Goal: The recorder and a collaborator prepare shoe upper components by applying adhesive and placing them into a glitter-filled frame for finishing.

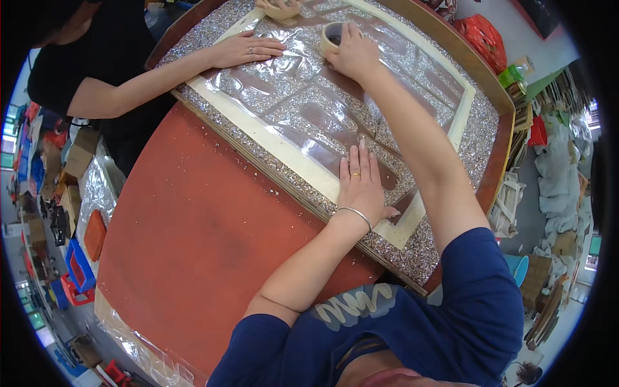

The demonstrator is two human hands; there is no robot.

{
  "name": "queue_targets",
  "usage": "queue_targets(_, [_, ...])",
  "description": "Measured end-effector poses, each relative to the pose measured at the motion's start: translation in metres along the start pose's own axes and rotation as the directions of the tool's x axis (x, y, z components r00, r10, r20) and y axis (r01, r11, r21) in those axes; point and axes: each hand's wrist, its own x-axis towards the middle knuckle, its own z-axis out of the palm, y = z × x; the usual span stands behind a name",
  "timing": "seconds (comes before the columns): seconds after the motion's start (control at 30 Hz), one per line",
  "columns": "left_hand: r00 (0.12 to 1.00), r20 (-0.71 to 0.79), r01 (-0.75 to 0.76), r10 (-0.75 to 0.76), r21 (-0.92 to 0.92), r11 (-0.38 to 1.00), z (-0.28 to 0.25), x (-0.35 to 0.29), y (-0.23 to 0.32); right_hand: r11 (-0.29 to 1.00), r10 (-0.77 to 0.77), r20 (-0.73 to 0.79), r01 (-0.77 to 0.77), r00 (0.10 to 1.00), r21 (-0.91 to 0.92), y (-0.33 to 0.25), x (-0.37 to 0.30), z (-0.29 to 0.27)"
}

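A clear plastic sheet [316, 119] with long brown rounded shapes, edged by cream strips [277, 132], lies over a bed of small glittery chips [474, 145]. Flat on the sheet's near part rests my left hand [361, 184], fingers stretched out, a bracelet at the wrist. Farther off, my right hand [354, 53] is closed round a roll of cream tape [332, 37], which touches the sheet. Another person's hand [248, 49] lies flat on the sheet at the left. That person's other hand [280, 8] shows at the top edge; what it holds, if anything, is unclear.
The chip bed sits in a raised brown rim [503, 138] on a red tabletop [213, 232], where loose chips are scattered. A co-worker in black [106, 71] stands at the left. Blue crates [78, 266] and a red bag [482, 42] lie beyond the table.
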Motion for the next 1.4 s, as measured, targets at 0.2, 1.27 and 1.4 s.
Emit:
queue_targets(0.2, [0.996, 0.089, 0.011, -0.017, 0.071, 0.997, -0.001, -0.003, -0.003, 0.946, -0.291, 0.228, 0.245, 0.929, 0.212, -0.092, -0.07, -0.017])
queue_targets(1.27, [0.997, 0.072, -0.033, 0.018, 0.221, 0.975, 0.003, 0.006, -0.002, 0.964, 0.249, 0.061, -0.241, 0.966, -0.116, 0.141, -0.175, -0.109])
queue_targets(1.4, [0.996, 0.023, -0.09, 0.087, 0.184, 0.979, 0.016, 0.021, 0.002, 0.96, 0.021, 0.196, -0.074, 0.98, 0.269, 0.067, -0.233, -0.126])
